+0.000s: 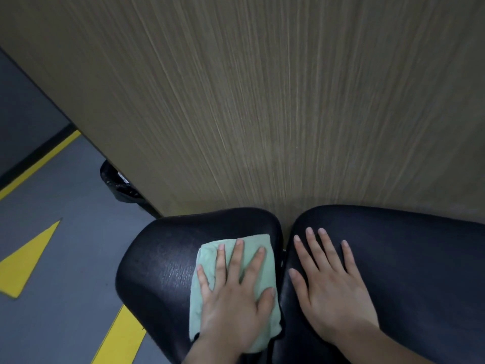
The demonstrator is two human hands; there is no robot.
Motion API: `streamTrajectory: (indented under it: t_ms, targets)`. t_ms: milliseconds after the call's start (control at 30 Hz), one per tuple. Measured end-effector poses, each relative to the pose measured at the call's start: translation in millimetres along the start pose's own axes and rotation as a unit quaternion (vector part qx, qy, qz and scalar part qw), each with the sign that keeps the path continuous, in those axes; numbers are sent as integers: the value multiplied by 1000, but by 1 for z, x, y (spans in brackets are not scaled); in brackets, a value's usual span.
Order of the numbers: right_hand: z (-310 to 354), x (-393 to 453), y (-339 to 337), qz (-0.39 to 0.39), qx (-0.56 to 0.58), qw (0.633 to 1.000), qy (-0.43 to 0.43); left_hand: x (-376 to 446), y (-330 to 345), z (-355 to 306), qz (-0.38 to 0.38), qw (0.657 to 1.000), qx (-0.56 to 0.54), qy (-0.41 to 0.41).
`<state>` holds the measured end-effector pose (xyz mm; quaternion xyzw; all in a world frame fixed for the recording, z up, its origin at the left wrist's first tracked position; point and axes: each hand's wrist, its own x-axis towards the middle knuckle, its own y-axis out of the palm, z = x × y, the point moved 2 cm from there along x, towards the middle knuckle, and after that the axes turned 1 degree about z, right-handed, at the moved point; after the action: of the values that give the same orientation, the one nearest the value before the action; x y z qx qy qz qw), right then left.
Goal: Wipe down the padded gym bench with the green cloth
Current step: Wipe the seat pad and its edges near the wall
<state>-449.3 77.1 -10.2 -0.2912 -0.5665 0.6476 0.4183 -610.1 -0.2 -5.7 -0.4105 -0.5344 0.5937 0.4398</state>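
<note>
Huge wood-grain panel [262, 101] filling most of the view, standing right behind everything and running down to the back edge of the pads. Grey floor [65, 245] off to the left, with yellow markings [29, 258] on it: a long stripe along a dark edge, a triangle, another stripe nearer the bottom. Something black and shiny [115, 182] tucked at the foot of the panel on the floor, too dark to tell what.

Padded gym bench [420, 271] across the bottom, black vinyl, in two pads with a narrow gap between. Right pad bigger and running off the frame edge; left pad [157, 258] smaller, rounded corners, a bit of sheen on its surface.

Right hand [333, 292] lying flat on the right pad close to the gap, fingers straight and spread, gripping nothing, palm down on the vinyl.

Left hand [233, 303] flat on top of the green cloth [207, 261], fingers stretched out and fanned, thumb alongside toward the gap, pressing down rather than clutching.

Cloth folded into a rough rectangle, pale green, sitting on the right half of the left pad, its right edge just at the gap between the pads. Far end of the cloth poking out past the fingertips, near end hidden under the wrist.
</note>
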Motion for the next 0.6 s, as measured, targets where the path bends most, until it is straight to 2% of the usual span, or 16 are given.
streamTrajectory:
  t_ms: [267, 400, 467, 500, 567, 600]
  targets:
    - [0, 4, 0, -14, 16, 1000, -1, 77, -8, -3, -34, 998, -23, -55]
    - [-1, 4, 1, -21, 19, 1000, -1, 72, -18, -6, 46, 996, -51, -56]
    - [0, 4, 0, -20, 25, 1000, -1, 62, -28, -5, 59, 996, -56, -43]
    - [0, 5, 0, -20, 24, 1000, -1, 56, -31, -2, 95, 992, -65, -44]
    - [0, 5, 2, -26, 22, 999, -3, 56, -37, 1, 157, 986, -23, -54]
    - [0, 5, 3, -31, 23, 999, -5, 60, -38, -1, 153, 986, -4, -63]
